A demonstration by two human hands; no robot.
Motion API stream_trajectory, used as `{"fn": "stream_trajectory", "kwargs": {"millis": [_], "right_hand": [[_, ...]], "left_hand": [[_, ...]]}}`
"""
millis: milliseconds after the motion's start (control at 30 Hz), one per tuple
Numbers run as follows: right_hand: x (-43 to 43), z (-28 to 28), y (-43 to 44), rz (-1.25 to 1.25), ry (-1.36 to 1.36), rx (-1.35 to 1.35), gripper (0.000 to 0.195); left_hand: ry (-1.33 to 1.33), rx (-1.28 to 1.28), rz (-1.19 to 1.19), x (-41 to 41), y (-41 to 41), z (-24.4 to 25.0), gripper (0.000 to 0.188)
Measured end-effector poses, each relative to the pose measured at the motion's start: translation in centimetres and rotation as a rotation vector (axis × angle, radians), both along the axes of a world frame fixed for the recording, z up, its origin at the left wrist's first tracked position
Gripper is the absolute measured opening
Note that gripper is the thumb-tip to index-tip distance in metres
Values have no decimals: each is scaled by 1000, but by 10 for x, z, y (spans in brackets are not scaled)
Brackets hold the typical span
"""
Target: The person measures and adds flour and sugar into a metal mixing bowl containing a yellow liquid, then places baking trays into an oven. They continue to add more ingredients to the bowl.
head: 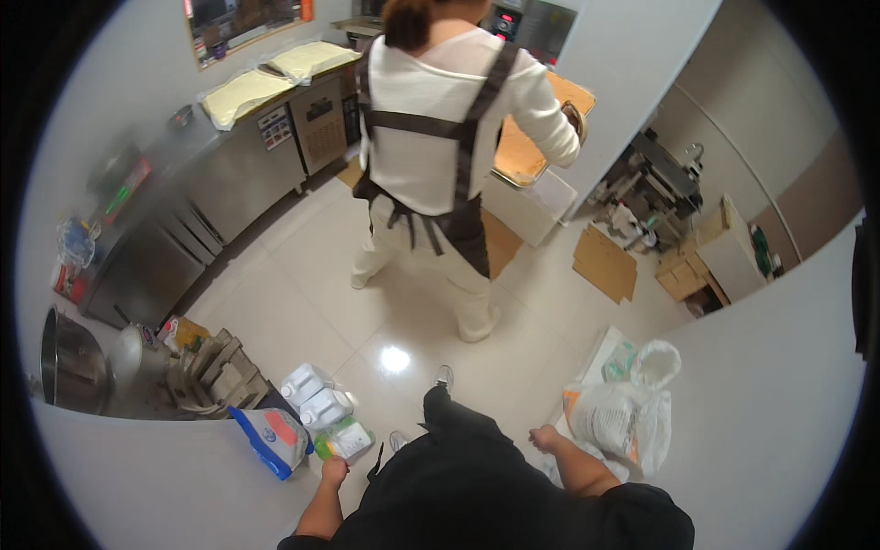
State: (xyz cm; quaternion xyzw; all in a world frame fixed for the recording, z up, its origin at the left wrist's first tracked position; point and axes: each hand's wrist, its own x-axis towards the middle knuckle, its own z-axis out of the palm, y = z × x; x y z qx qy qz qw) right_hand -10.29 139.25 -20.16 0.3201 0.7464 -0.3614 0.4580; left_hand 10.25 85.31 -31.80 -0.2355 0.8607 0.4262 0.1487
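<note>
Both of my arms hang at my sides, and I see nothing in either hand. My left hand, fingers curled in, is nearest to a green-and-white plastic container on the floor. A blue-and-white sack lies beside that, next to white plastic jugs. My right hand is also curled, near a stack of white cups or tubs in plastic wrap. Ahead, a co-worker in a dark apron stands with back turned, at a metal tray of flat orange-brown baked sheet.
Along the left wall runs a stainless-steel counter bearing pale dough-like sheets. A large metal pot and egg-carton-like trays stand at lower left. Flattened cardboard lies at right, near a white bin with a liner.
</note>
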Motion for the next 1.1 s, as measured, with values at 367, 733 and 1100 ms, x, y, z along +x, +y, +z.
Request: {"fn": "stream_trajectory", "kwargs": {"millis": [367,733,1100], "right_hand": [[52,17,8,-108,87,-38,23],[50,29,38,-124,17,-43,22],[31,38,18,-51,134,-59,24]], "left_hand": [[-292,221,145,8,35,24,32],[-201,244,298,-17,77,26,28],[-296,180,384,48,82,10,24]]}}
